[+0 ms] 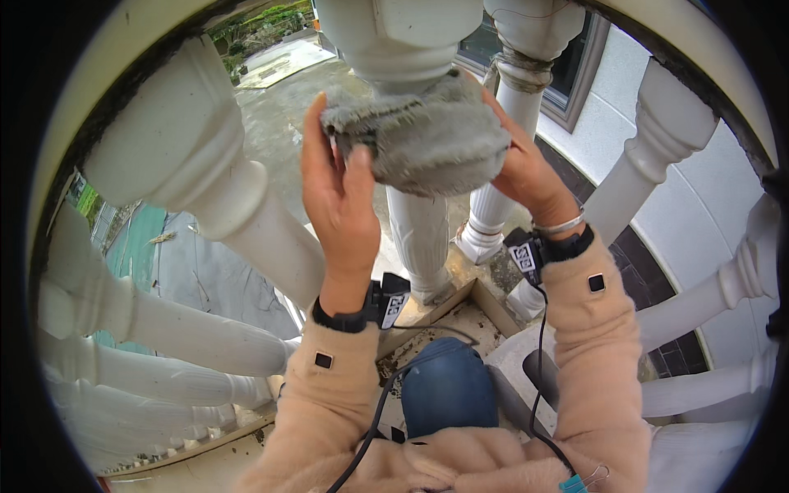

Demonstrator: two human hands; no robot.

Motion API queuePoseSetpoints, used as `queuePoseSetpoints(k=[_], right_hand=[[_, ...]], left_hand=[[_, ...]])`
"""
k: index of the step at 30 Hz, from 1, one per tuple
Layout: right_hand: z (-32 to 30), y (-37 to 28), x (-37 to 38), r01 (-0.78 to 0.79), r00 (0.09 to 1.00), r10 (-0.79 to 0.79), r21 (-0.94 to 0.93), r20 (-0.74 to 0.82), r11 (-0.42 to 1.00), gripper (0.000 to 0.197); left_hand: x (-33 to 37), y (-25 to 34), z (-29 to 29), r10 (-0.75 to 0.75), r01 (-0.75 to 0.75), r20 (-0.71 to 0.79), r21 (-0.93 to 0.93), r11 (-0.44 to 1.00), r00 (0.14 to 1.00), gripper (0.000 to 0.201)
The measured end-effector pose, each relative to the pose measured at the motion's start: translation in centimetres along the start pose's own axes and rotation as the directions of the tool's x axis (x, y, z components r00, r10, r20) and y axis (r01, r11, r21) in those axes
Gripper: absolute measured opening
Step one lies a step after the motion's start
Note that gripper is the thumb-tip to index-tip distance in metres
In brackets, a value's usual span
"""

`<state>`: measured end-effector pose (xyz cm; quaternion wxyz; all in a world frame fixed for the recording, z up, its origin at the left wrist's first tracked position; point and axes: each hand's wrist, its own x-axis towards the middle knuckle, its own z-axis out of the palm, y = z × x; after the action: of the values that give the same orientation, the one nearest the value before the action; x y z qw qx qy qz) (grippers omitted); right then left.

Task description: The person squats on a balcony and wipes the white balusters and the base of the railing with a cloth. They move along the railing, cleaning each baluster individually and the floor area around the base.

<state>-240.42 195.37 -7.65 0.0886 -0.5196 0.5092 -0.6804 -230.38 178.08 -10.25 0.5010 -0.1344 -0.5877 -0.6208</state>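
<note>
Between my two hands is a grey, fuzzy cloth bundle (440, 140), bulky and rounded, with a darker fold on its left side. My left hand (337, 177) grips its left end, the thumb on the near face and the fingers reaching behind. On the other end, my right hand (530, 168) is closed round the bundle, its fingertips mostly hidden. Directly behind stands a white fluted baluster (417, 238); whether the cloth touches it I cannot tell.
White balusters curve round on both sides, including a thick one (197, 156) at left. A cardboard box edge (472, 294) lies below, beyond my knee in blue jeans (450, 386). Black cables (538, 370) hang from both wrists. A white wall (649, 222) rises at right.
</note>
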Motion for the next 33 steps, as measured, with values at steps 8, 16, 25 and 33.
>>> queuePoseSetpoints(k=[8, 16, 25, 33], right_hand=[[-0.1, 19.4, -12.3, -0.054, 0.975, 0.171, -0.595, 0.142, 0.802, 0.057], [-0.4, 24.9, -17.5, -0.568, 0.813, 0.567, -0.031, 0.135, 0.822, 0.042], [2.0, 1.5, -3.7, -0.131, 0.891, 0.179, 0.142, -0.417, 0.981, 0.051], [11.7, 2.7, -0.2, -0.148, 0.661, -0.618, -0.881, -0.426, 0.449, 0.077]], left_hand=[[-10.7, -11.2, -3.3, -0.086, -0.175, 0.367, 0.620, 0.765, 0.926, 0.092], [-17.2, -13.1, -8.1, -0.647, 0.261, 0.210, 0.791, 0.553, 0.733, 0.058], [-6.6, -3.7, -1.7, -0.239, 0.208, 0.136, 0.211, 0.955, 0.961, 0.040], [-3.6, -2.1, -1.3, -0.259, 0.167, 0.339, 0.277, 0.946, 0.904, 0.042]])
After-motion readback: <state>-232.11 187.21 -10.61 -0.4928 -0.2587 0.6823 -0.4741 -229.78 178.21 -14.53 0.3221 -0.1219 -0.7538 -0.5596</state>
